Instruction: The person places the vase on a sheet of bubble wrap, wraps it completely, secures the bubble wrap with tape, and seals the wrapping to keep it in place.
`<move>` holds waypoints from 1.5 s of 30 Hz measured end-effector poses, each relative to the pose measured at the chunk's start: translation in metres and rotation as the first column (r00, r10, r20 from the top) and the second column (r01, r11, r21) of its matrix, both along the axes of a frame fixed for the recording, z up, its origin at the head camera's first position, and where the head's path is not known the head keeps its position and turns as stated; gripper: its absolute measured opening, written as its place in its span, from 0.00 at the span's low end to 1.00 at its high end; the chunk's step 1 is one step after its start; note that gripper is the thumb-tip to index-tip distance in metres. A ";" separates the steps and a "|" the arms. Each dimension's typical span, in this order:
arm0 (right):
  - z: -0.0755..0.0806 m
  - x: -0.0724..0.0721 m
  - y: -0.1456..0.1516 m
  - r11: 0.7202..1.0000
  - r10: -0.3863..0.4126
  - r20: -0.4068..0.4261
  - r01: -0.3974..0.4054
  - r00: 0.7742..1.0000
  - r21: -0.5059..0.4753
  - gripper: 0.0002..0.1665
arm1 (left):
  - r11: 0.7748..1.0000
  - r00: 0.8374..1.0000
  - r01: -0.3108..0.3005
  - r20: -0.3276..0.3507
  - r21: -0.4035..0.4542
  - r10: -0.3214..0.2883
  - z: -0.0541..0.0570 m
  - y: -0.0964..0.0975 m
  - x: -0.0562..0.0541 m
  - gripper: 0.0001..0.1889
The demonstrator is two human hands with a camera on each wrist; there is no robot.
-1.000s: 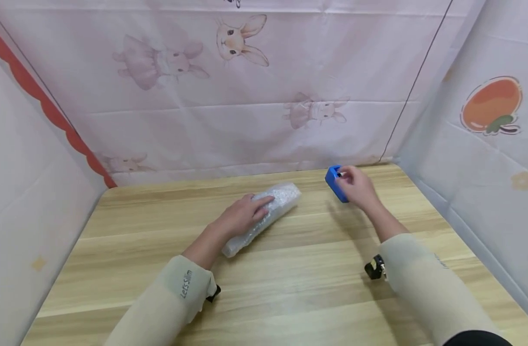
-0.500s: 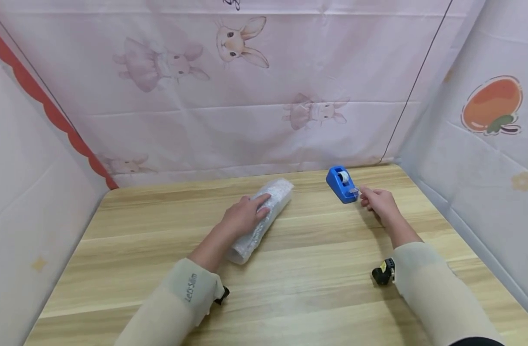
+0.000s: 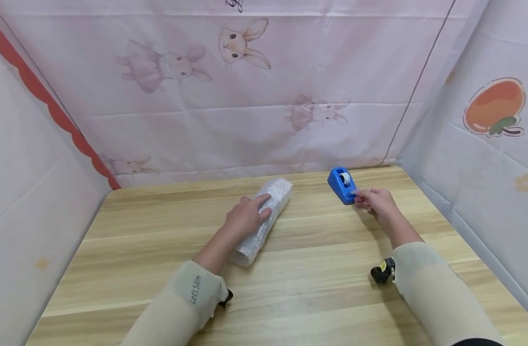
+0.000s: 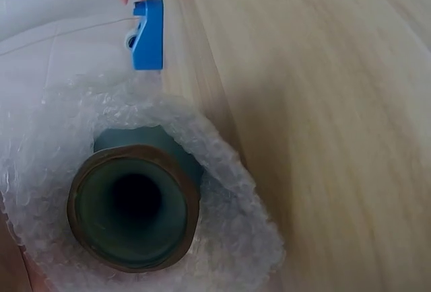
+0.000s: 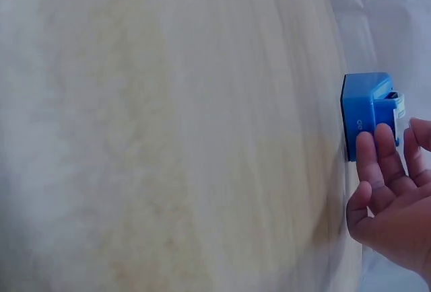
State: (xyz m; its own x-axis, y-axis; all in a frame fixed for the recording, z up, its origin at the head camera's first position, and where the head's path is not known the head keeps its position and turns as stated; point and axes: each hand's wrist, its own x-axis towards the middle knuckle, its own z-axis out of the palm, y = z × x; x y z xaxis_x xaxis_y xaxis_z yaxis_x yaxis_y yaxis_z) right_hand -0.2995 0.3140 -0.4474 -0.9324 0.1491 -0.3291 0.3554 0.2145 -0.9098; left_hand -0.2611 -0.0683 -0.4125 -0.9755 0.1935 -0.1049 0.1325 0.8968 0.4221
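A vase-like vessel, blue-green with a brown rim (image 4: 195, 214), lies rolled in bubble wrap (image 4: 236, 245). From the head view only the bubble-wrap roll (image 3: 280, 189) shows, slanting across the wooden table. My left hand (image 3: 243, 217) rests on top of it, thumb and index finger lying across the wrap; its other fingers are mostly hidden. Beyond it to the right stands a blue tape dispenser (image 3: 338, 184) holding a tape roll (image 3: 345, 178). My right hand (image 3: 379, 203) pinches the free end of clear tape (image 3: 354, 192) at the dispenser's front, its other fingers (image 5: 387, 151) against the dispenser's side.
The wood-grain table (image 3: 311, 288) ends at a pink curtain (image 3: 203, 134) with rabbit prints close behind the dispenser. White printed sheets (image 3: 475, 182) hang at both sides. Each sleeve carries a small black wrist camera (image 3: 382, 271).
My right hand has moved from above the dispenser to its front right, where it now pinches the tape end. The bubble-wrap roll has turned slightly under my left hand.
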 end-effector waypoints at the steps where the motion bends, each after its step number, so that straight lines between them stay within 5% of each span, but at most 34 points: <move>1: 0.001 0.000 0.000 1.000 0.001 -0.009 -0.001 1.000 -0.028 0.21 | 1.000 1.000 -0.006 0.005 0.005 0.005 0.000 0.001 0.000 0.28; 9: 0.021 0.011 -0.001 0.993 -0.046 -0.098 0.035 0.994 -0.109 0.10 | 1.000 1.000 -0.013 -0.020 -0.023 0.013 -0.002 0.000 -0.001 0.28; 14: 0.031 0.014 -0.007 0.997 0.055 -0.189 -0.064 0.980 -0.043 0.11 | 1.000 1.000 -0.016 -0.014 -0.008 0.016 -0.002 -0.003 -0.002 0.28; 22: 0.029 0.009 -0.068 0.932 0.361 -0.292 -0.328 0.886 0.156 0.17 | 0.999 1.000 -0.023 -0.007 0.030 0.023 -0.008 -0.007 -0.002 0.29; 30: 0.023 0.016 -0.160 0.841 0.531 -0.268 -0.538 0.804 0.054 0.17 | 0.999 0.999 -0.014 -0.033 0.032 0.015 -0.012 -0.008 -0.001 0.29; 35: 0.015 0.015 -0.188 0.829 0.537 -0.249 -0.559 0.806 -0.023 0.21 | 1.000 1.000 -0.007 -0.021 0.015 0.007 -0.012 -0.004 0.000 0.31; 45: 0.009 0.012 -0.194 0.838 0.484 -0.233 -0.524 0.843 -0.154 0.17 | 1.000 0.999 0.016 -0.047 0.009 -0.016 -0.008 -0.003 -0.001 0.33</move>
